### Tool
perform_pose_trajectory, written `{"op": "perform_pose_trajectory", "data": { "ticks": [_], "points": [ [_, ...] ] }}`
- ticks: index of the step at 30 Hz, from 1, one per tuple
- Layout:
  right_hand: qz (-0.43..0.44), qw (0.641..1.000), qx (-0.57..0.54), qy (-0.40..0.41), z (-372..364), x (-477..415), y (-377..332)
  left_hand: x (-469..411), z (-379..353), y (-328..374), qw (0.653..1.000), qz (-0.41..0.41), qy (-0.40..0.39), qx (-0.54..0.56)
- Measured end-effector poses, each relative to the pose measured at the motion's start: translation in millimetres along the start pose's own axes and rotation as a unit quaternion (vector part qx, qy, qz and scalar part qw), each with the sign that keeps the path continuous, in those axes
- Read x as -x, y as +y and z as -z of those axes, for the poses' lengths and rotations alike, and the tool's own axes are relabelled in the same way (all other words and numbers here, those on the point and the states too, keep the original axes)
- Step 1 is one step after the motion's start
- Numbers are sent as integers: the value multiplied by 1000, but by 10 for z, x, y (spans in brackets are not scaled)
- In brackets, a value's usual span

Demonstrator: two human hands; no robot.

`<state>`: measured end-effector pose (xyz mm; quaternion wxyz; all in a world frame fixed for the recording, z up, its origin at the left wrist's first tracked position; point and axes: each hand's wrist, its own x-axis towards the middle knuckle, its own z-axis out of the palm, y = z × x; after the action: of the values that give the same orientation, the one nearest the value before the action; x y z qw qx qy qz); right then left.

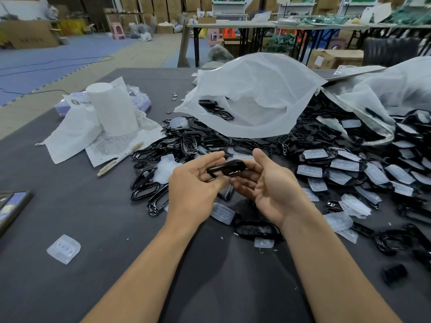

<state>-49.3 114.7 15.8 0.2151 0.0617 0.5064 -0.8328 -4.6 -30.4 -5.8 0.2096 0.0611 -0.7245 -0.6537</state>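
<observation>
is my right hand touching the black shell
Touching. The head view shows the black shell lying across the right hand's curled fingers, with the left hand pinching its other end.

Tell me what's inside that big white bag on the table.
Black frames show in the mouth of the bag; anything deeper is hidden by its white wall.
</observation>
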Motion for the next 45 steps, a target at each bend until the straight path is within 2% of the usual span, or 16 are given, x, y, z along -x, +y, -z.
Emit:
{"op": "perform_pose_trajectory", "data": {
  "ticks": [4,10,14,18,25,29,38,45],
  "points": [
    [6,1000,-28,-8,-4,10,-10,-26,7,18,998,13,6,60],
    [52,997,43,-26,-48,21,45,-47,-1,39,974,104,-7,202],
    [71,995,64,3,-86,21,80,-65,30,49,970,140,-25,195],
    [52,996,70,-11,-91,35,92,-55,35,60,972,143,-28,185],
    [-19,997,-66,-43,-161,47,102,-61,57,92,959,176,-61,215],
    [-17,995,-95,-13,-174,48,94,-60,52,100,960,163,-61,219],
    [35,999,-3,5,-93,36,21,-113,104,86,956,175,4,236],
    [122,968,197,94,-40,60,11,-142,111,33,954,176,40,240]
  ]
}}
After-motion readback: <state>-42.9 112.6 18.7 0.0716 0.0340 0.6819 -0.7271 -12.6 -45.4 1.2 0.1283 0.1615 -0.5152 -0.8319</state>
